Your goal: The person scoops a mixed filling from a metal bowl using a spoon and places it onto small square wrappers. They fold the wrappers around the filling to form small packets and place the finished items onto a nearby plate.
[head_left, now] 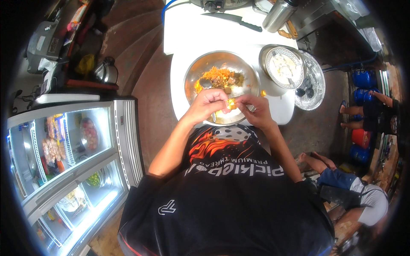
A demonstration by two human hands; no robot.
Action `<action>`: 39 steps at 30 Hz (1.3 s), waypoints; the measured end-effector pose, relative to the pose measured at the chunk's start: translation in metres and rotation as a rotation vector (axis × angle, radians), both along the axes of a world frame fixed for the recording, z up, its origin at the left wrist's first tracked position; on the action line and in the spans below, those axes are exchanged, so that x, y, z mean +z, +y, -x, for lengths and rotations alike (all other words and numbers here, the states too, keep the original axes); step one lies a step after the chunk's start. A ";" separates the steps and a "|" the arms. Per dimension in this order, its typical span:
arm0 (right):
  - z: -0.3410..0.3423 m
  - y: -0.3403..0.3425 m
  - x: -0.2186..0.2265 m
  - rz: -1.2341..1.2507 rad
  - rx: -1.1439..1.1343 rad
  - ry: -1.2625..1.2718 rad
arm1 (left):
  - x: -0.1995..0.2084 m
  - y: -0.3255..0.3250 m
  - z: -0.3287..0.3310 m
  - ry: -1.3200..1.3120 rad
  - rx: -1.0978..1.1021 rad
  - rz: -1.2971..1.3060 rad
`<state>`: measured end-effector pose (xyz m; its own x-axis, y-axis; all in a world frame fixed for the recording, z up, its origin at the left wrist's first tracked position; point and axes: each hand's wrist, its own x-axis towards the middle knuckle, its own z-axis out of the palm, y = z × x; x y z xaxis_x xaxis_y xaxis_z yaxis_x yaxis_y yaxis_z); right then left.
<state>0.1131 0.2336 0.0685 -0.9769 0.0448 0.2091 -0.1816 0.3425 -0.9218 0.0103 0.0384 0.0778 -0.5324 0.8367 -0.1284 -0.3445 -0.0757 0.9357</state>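
Observation:
Over the near side of a wide steel bowl, my hands meet at a small yellow wrapper. My left hand pinches one side of it, and the fingertips of my right hand grip the other. Whether anything is inside the wrapper is too small to tell. In the bowl lie orange shreds, chopped brown bits, a few brown chunks and some white matter. A dark spoon rests among them. Another yellow scrap lies on the white table, right of the bowl.
On the white table, a large knife and a steel flask are at the back. A patterned plate and a foil-like tray sit to the right. A lit glass-door fridge stands left. Another person is at lower right.

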 end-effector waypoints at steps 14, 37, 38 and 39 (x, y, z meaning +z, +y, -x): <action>-0.001 -0.018 -0.003 0.329 -0.098 -0.094 | -0.020 0.001 -0.004 -0.415 0.086 -0.202; -0.004 -0.024 -0.009 0.723 -0.167 -0.098 | -0.013 0.014 -0.006 -0.308 0.267 -0.085; -0.004 -0.024 -0.006 0.666 -0.188 -0.078 | -0.009 0.017 -0.006 -0.292 0.299 -0.072; -0.004 -0.024 -0.004 0.610 -0.206 -0.061 | -0.008 0.014 -0.004 -0.293 0.237 -0.039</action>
